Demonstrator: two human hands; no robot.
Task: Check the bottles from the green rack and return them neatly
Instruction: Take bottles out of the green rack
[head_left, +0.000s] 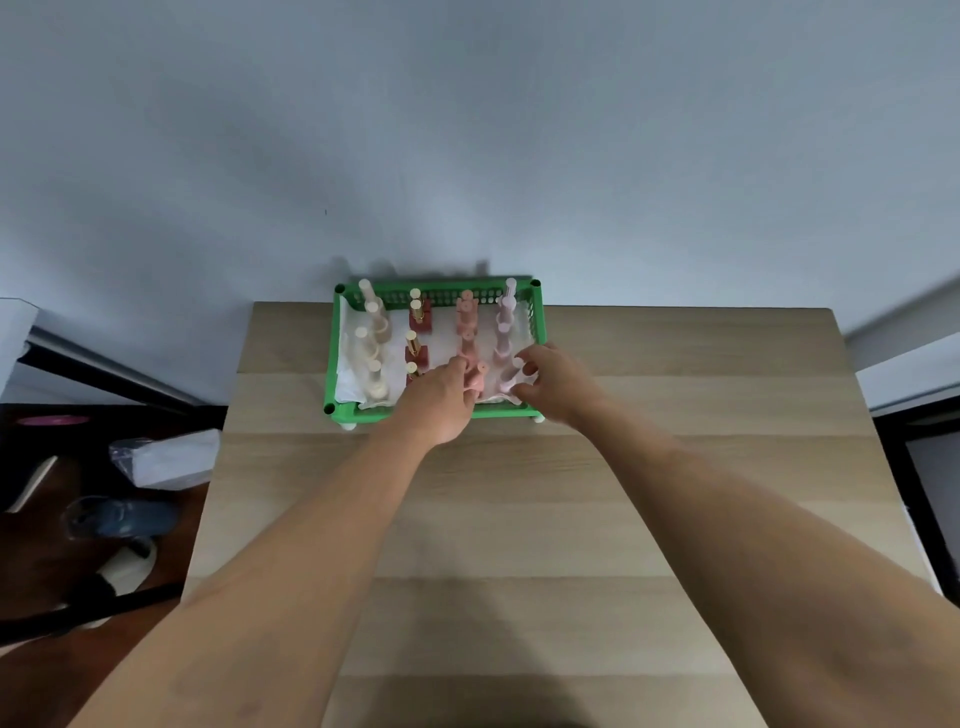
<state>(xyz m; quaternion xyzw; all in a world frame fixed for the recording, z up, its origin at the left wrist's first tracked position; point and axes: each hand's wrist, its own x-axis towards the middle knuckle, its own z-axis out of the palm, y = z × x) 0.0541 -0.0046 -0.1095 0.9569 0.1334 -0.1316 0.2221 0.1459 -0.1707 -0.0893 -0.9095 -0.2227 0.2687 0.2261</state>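
A green rack lined with white cloth stands at the far edge of the wooden table. Inside it, small bottles stand in four rows: cream, dark red with gold caps, pink and lilac. My left hand reaches over the front rim, fingers closed around the nearest pink bottle. My right hand grips the nearest lilac bottle by its cap. Both bottles are inside the rack; whether they rest on the cloth is hidden.
A pale wall rises right behind the rack. To the left of the table, on the dark floor, lie a wrapped white pack, a blue shoe and a white slipper. The table's right edge borders a white ledge.
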